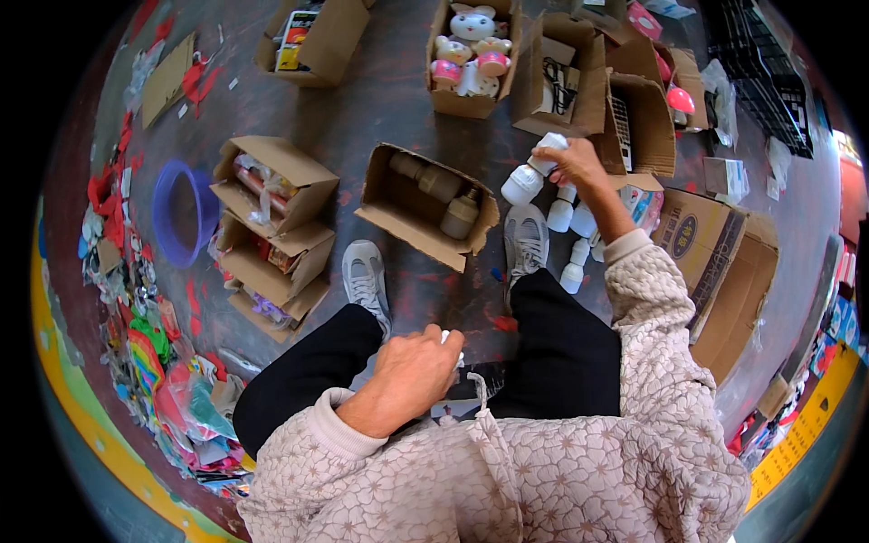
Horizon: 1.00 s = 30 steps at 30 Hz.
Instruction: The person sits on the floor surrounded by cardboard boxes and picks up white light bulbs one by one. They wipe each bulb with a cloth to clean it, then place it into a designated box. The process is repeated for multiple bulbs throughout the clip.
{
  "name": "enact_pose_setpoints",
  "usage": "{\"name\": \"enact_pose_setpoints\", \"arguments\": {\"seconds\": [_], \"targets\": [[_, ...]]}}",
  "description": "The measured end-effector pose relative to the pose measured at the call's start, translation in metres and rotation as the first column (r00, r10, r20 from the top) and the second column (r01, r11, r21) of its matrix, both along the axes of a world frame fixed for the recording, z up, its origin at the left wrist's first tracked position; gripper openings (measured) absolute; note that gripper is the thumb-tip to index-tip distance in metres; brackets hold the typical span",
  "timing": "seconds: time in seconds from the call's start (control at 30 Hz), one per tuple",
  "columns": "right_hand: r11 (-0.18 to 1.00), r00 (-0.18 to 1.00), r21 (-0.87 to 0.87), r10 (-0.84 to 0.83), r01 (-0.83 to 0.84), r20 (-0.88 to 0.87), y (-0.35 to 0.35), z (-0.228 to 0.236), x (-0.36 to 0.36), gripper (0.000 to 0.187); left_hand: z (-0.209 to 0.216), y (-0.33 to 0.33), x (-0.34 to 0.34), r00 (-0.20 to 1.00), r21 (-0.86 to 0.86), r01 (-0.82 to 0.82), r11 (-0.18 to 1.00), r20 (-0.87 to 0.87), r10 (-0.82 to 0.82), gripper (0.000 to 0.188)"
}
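My right hand (579, 167) is closed around a white plastic fitting (522, 185) with a wide rounded end and a narrower neck, raised above the floor. Beneath that wrist, several similar white fittings (572, 270) lie beside my right shoe. Close to my lap, my left hand (412, 376) has its fingers curled shut; a small white bit (448, 338) shows at the fingertips, its kind hidden. Between and beyond my shoes, an open cardboard box (398, 237) holds several beige fittings (460, 215) of a like shape.
Three small cardboard boxes (276, 237) with packaged goods stand left, near a purple basin (181, 215). A box of rabbit-shaped toys (472, 54) is at the far side. More cartons (715, 262) and a black crate (769, 81) line the right. Scraps (181, 389) pile along the left edge.
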State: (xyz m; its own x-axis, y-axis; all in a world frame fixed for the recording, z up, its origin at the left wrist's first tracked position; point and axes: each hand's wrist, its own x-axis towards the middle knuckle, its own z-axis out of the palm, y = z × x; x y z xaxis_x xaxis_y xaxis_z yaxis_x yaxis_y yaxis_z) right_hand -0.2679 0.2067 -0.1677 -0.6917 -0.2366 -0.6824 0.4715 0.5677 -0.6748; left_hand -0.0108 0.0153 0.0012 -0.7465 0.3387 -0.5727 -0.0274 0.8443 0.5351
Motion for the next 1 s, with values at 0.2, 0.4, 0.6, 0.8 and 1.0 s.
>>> {"name": "enact_pose_setpoints", "arguments": {"seconds": [0.2,0.4,0.6,0.8,1.0], "targets": [[0.972,0.983,0.187,-0.159,0.140,0.093,0.020,-0.095,-0.008,0.029,-0.004,0.004,-0.006,0.999,-0.035,0.052,0.998,0.009,-0.052,0.031],[0.953,0.998,0.300,-0.053,0.044,0.022,0.009,-0.123,-0.017,0.028,-0.005,0.006,-0.008,0.997,-0.053,0.073,0.996,0.028,-0.072,0.031],[0.885,0.996,0.462,0.017,-0.056,0.087,0.008,-0.127,-0.025,0.035,-0.006,0.006,-0.009,0.996,-0.050,0.075,0.996,0.042,-0.073,0.033],[0.722,0.962,0.675,0.265,-0.152,-0.067,0.015,-0.129,-0.019,0.056,-0.004,0.005,-0.009,0.998,-0.028,0.060,0.998,0.034,-0.059,0.031],[0.636,0.913,0.728,0.407,-0.255,-0.036,0.016,-0.111,-0.019,0.057,-0.004,0.003,-0.010,0.998,-0.033,0.052,0.998,0.024,-0.051,0.029]]}}
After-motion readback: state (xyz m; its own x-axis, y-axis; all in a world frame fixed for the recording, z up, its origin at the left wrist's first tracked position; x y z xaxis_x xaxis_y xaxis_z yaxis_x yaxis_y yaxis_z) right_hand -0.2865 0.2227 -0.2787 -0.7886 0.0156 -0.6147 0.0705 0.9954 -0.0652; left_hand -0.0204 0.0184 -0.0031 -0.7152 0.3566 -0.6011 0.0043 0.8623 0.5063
